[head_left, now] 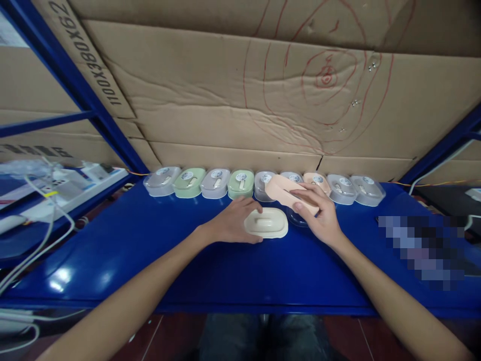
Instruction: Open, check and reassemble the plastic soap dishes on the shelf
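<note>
A cream oval dish with a long raised piece in its middle lies on the blue tabletop in front of me. My left hand grips its left end, thumb and fingers at opposite edges. In my right hand is a peach-coloured oval dish, raised and tilted above the table just beyond the cream one. Partly hidden under that hand, a clear plastic lid rests on the table. Behind both hands stands a row of lidded boxes, among them a green box and a grey box.
A cardboard panel with red rings drawn on it rises behind the row. Blue posts frame the shelf. White cables and a power strip stand at the left; a pixelated item lies at the right.
</note>
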`<state>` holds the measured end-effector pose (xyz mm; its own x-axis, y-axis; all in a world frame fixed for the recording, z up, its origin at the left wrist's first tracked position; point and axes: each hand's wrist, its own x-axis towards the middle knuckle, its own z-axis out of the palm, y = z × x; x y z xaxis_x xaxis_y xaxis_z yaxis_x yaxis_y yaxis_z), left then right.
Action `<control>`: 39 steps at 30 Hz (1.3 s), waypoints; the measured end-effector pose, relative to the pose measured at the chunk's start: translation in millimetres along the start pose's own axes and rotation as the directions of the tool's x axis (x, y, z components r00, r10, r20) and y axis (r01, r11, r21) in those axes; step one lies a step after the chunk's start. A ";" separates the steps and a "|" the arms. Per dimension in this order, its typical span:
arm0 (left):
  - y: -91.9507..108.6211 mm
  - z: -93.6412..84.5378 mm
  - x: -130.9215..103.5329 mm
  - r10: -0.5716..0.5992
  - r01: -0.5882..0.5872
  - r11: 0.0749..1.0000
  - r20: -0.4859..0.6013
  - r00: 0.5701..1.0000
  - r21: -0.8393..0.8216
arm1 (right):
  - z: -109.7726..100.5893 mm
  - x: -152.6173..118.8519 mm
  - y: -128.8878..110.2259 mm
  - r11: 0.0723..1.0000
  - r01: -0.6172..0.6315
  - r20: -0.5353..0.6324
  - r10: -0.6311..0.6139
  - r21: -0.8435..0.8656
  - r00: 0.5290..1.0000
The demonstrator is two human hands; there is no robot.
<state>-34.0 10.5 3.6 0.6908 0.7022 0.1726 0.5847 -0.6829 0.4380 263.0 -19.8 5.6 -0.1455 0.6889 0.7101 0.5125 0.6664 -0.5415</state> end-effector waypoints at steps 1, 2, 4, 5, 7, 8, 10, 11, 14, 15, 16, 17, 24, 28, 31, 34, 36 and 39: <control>-0.1 -0.3 0.0 -0.005 0.005 1.000 0.002 1.000 0.028 | -0.1 0.1 0.2 1.000 0.005 -0.002 -0.005 -0.004 1.000; -0.1 -0.5 0.0 -0.007 0.007 0.999 0.000 1.000 0.048 | 0.0 0.1 0.4 1.000 0.011 -0.003 -0.011 -0.007 1.000; 0.0 -0.5 -0.4 0.001 -0.001 0.998 -0.010 1.000 0.067 | 0.5 0.0 0.9 1.000 0.021 -0.002 -0.021 -0.014 1.000; -0.1 -0.1 -0.6 0.009 -0.008 0.997 -0.017 1.000 0.074 | 0.7 0.0 1.3 1.000 0.026 -0.001 -0.026 -0.017 1.000; -1.1 1.2 -1.2 0.025 -0.022 0.996 -0.034 0.999 0.089 | 1.0 0.1 2.2 0.999 0.033 0.004 -0.033 -0.022 0.999; -2.1 2.3 -1.4 0.034 -0.030 0.995 -0.046 0.998 0.097 | 0.9 0.2 2.8 0.999 0.036 0.008 -0.036 -0.024 0.999; -4.7 5.1 -1.5 0.054 -0.046 0.993 -0.066 0.996 0.112 | 0.1 0.4 3.7 0.999 0.041 0.018 -0.041 -0.026 0.999; -6.2 6.7 -1.4 0.064 -0.055 0.992 -0.072 0.995 0.116 | -0.7 0.4 4.0 0.999 0.046 0.025 -0.046 -0.025 0.999; -9.3 9.5 -1.4 0.092 -0.079 0.989 -0.095 0.991 0.125 | -4.3 -0.3 2.5 0.996 0.090 0.074 -0.089 -0.011 0.993; -9.8 9.1 -1.6 0.103 -0.089 0.988 -0.108 0.989 0.126 | -5.3 -1.0 1.0 0.993 0.118 0.104 -0.118 0.002 0.988; -10.1 7.7 -1.8 0.116 -0.101 0.987 -0.122 0.986 0.123 | -5.9 -2.0 -0.9 0.988 0.154 0.137 -0.156 0.021 0.978; -10.3 5.1 -2.1 0.130 -0.116 0.987 -0.130 0.983 0.111 | -6.0 -3.3 -3.1 0.979 0.196 0.168 -0.201 0.045 0.965; -25.0 -23.1 0.3 0.105 -0.108 0.994 -0.179 0.978 -0.004 | 8.0 -17.5 -16.8 0.898 0.403 0.254 -0.437 0.177 0.863; -37.1 -22.8 3.2 -0.022 0.012 0.999 -0.272 0.962 -0.035 | 14.6 -22.2 -23.3 0.896 0.409 0.356 -0.444 0.172 0.822; -39.7 -19.0 3.3 -0.099 0.099 0.995 -0.308 0.946 -0.015 | 17.7 -23.6 -29.4 0.897 0.417 0.479 -0.432 0.145 0.764; -36.5 -17.5 2.9 -0.129 0.136 0.991 -0.324 0.937 -0.003 | 20.9 -25.4 -32.9 0.899 0.429 0.539 -0.403 0.083 0.740; -31.8 -17.1 2.9 -0.128 0.137 0.991 -0.320 0.939 0.007 | 22.9 -27.0 -32.9 0.901 0.433 0.548 -0.379 0.033 0.746; -23.4 -15.1 3.1 -0.099 0.114 0.993 -0.304 0.948 0.033 | 25.0 -28.5 -30.1 0.903 0.430 0.552 -0.361 0.006 0.751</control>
<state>-52.0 31.6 7.2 0.4673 0.7942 0.3884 0.6733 -0.6044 0.4258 230.5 -52.4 -9.6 -0.7617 0.4344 0.4808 0.3953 0.8995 -0.1863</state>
